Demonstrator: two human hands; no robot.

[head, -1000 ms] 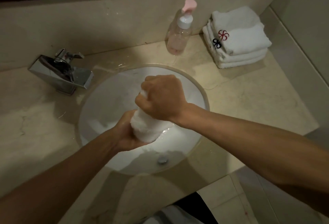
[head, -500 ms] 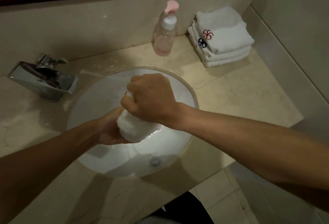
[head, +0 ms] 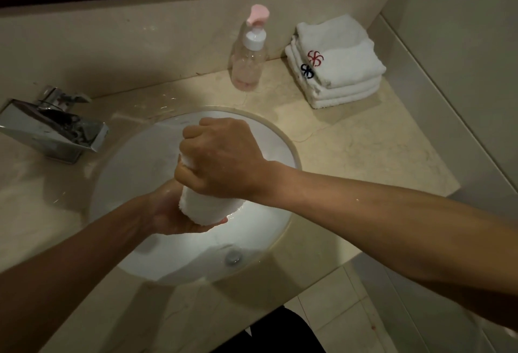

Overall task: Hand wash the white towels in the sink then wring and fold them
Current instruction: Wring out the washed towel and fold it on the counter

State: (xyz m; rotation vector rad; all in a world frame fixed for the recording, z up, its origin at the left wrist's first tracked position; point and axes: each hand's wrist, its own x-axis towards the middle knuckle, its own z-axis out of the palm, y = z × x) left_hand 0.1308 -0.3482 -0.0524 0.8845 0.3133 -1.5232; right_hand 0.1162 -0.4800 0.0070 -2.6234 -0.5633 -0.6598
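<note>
— Towel (head: 207, 207) first: where is it?

— Rolled into a thick white wad, held upright above the bowl of the sink (head: 134, 173), not touching the basin. I have it between both my hands.

— How do you hold it?

— My right hand (head: 221, 156) is a tight fist round the upper end, knuckles toward the wall, with a little white cloth peeping out by the fingers. My left hand (head: 173, 212) cups the lower end from beneath, palm up, fingers curled round the roll; the far side of that grip is hidden from me by the cloth.

— And the basin?

— White and wet, with a shine of water under the towel. The drain (head: 233, 256) sits near the front edge, below my hands.

— What stands around it?

— The chrome faucet (head: 53, 131) at the left on the marble counter (head: 364, 156). At the back, a clear pump bottle (head: 249, 55) with a pink top, a little pink liquid at its bottom. Just beside it on the right, a stack of folded towels (head: 339, 66), white, one with a red emblem and one beneath with a dark one.
</note>
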